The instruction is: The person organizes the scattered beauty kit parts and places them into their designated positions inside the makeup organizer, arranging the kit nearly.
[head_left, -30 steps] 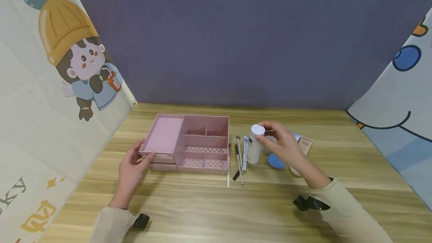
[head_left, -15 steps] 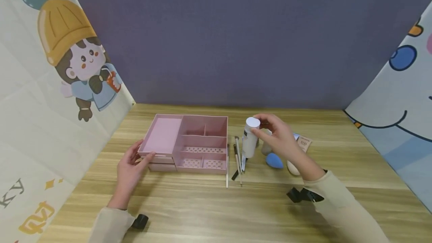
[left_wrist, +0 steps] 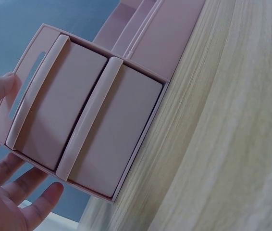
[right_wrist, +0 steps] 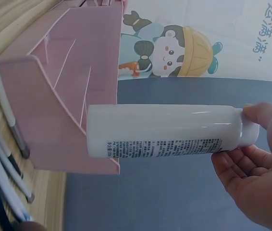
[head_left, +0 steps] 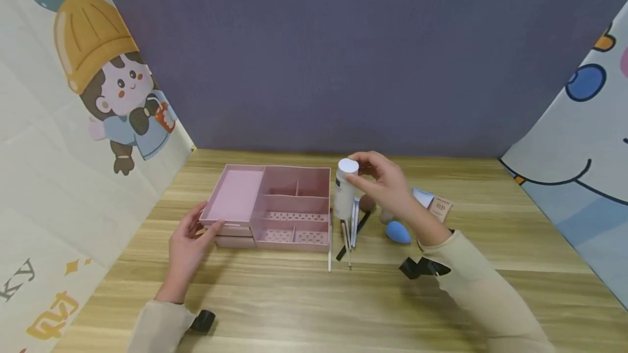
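Gripping a white cylindrical plastic bottle [head_left: 345, 189] by its cap at frame centre, the right hand [head_left: 387, 184] holds it upright; left hand [head_left: 188, 244], fingers relaxed, touches the pink plastic compartment organiser [head_left: 275, 206].

A white bottle [head_left: 345, 189] with small print hangs upright just beside the pink organizer [head_left: 275, 208].

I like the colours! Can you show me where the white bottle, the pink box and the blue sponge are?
white bottle [head_left: 344, 196], head view, middle of its body.
pink box [head_left: 236, 202], head view, flat left tray.
blue sponge [head_left: 398, 232], head view, its rounded middle.
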The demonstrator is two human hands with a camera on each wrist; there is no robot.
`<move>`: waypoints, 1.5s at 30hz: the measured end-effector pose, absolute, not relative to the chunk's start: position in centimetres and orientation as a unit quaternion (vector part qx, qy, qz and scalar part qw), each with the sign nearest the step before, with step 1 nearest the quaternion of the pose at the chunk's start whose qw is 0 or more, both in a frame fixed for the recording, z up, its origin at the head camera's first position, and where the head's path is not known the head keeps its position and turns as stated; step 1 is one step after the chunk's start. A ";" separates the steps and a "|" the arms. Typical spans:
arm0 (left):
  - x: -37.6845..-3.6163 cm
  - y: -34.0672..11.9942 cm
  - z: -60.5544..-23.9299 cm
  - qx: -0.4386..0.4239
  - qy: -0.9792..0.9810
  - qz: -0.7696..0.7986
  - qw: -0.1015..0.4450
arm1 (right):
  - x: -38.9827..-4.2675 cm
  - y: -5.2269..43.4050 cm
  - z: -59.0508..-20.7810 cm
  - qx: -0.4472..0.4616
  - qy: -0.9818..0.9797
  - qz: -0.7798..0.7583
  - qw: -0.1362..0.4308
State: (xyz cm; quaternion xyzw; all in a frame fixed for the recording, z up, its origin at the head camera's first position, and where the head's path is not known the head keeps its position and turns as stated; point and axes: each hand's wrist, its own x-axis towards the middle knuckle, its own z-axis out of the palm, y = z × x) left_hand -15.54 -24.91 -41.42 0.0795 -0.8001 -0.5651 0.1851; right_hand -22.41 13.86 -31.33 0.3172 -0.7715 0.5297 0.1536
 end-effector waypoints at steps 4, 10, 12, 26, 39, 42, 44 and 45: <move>-15.5 -24.9 -41.4 0.079 -0.801 -0.563 0.187 | -22.7 13.1 -31.1 0.313 -0.771 0.536 0.145; -15.5 -24.9 -41.4 0.072 -0.804 -0.561 0.186 | -23.2 12.2 -30.9 0.304 -0.772 0.540 0.139; -15.5 -24.9 -41.4 0.073 -0.805 -0.558 0.186 | -23.4 11.9 -30.8 0.300 -0.771 0.544 0.140; -15.7 -24.8 -41.5 0.075 -0.804 -0.557 0.193 | -25.9 9.9 -30.6 0.267 -0.779 0.556 0.117; -15.7 -24.9 -41.4 0.076 -0.801 -0.559 0.198 | -27.2 8.0 -30.4 0.279 -0.768 0.568 0.098; -15.6 -24.9 -41.4 0.075 -0.800 -0.561 0.199 | -27.6 7.4 -30.3 0.282 -0.762 0.575 0.094; -15.7 -24.9 -41.4 0.074 -0.798 -0.564 0.198 | -27.8 7.0 -30.3 0.283 -0.760 0.578 0.090; -15.7 -24.9 -41.4 0.074 -0.796 -0.566 0.198 | -27.9 6.8 -30.3 0.283 -0.759 0.580 0.088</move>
